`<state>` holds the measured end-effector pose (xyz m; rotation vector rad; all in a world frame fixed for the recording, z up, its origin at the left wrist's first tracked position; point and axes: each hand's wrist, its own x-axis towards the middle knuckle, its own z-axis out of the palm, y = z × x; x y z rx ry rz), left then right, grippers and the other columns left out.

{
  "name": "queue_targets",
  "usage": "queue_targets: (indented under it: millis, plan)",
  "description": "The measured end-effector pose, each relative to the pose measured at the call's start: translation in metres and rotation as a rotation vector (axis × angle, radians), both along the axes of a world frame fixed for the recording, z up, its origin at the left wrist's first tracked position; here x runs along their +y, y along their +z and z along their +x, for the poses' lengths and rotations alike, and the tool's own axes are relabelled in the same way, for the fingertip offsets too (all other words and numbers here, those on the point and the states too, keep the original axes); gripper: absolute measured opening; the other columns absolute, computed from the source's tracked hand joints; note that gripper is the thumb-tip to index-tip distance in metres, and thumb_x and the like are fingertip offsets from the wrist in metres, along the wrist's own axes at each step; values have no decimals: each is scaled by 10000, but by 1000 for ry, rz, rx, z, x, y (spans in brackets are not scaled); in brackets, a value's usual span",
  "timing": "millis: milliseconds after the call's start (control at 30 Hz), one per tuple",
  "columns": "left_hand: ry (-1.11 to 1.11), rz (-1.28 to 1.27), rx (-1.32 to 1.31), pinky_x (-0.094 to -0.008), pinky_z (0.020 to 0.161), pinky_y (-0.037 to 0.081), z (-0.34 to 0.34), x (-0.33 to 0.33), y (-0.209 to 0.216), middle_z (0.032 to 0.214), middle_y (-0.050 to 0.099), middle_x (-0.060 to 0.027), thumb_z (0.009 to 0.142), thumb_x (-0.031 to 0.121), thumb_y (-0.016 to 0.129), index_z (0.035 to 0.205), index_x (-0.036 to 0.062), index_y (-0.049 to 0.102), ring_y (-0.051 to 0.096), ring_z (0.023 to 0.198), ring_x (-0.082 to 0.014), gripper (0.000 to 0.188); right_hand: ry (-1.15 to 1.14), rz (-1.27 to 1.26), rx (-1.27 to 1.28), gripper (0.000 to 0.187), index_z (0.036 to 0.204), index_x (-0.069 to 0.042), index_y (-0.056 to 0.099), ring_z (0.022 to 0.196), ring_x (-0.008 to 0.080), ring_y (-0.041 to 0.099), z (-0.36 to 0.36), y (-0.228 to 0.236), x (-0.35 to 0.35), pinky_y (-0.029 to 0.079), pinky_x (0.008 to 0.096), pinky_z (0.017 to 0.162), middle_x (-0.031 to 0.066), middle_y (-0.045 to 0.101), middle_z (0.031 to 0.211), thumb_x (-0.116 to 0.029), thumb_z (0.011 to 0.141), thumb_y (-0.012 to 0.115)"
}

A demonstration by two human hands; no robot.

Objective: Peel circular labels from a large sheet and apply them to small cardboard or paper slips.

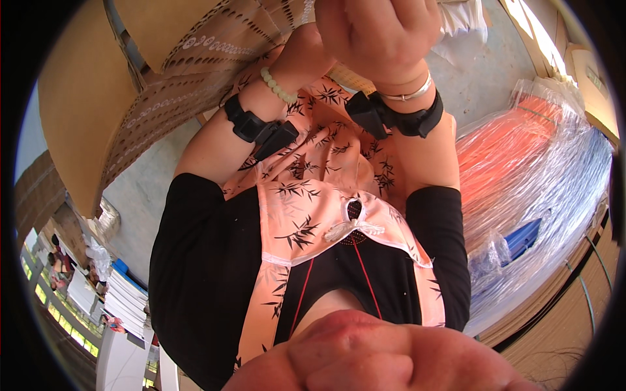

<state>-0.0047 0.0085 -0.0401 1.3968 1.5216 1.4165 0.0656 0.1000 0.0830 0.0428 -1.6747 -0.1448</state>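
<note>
My right hand (pixel 380 40) is raised close at the top of the view, its fingers curled into a closed grip. What they hold, if anything, is hidden. Behind it lies my left hand (pixel 314 47), mostly covered, so its fingers do not show. The left wrist carries a pale bead bracelet (pixel 277 86), the right a silver bangle (pixel 409 96). Each forearm also wears a black strap with a small box. Below the hands, a strip of tan board (pixel 352 79) shows above my peach leaf-print apron (pixel 313 163).
Large brown cardboard sheets (pixel 81 98) with rows of holes stand at the upper left. On the right lies a film-wrapped bundle (pixel 515 150) in orange and blue. Strapped flat cardboard (pixel 567 313) is stacked at the lower right. White plastic (pixel 462 29) lies on the grey floor (pixel 492 65).
</note>
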Motion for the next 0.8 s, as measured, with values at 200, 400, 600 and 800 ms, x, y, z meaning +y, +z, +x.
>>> queue_targets:
  millis: [200,400,600,800]
  plan:
    - [63,217,387,-326,663,525,-1,5,0,821,693,-111,899,187,675,1003,21,679,678,764,-229,197,-79,76,-7,342,1058,40,674,920,299,643,0,-13,-3,537,381,765,142,640,1006,1,718,655]
    - [40,132,240,-320,707,520,-3,2,2,874,688,-104,914,178,659,1045,15,663,669,809,-214,209,-184,40,-95,447,1163,39,661,1068,296,597,2,-24,-14,494,399,876,139,607,1155,-69,733,609]
    - [22,104,181,-313,750,515,-2,7,4,926,683,-97,929,168,643,1086,10,646,660,853,-198,223,-110,-51,-33,451,1185,54,651,1100,306,590,-3,-27,-13,494,387,893,149,597,1176,-76,757,587]
    - [22,65,97,-306,794,510,0,11,4,979,677,-90,944,159,626,1128,5,630,651,897,-183,240,-97,5,-32,438,1168,52,654,1100,300,583,-1,-24,-8,506,387,866,148,595,1168,-106,764,593]
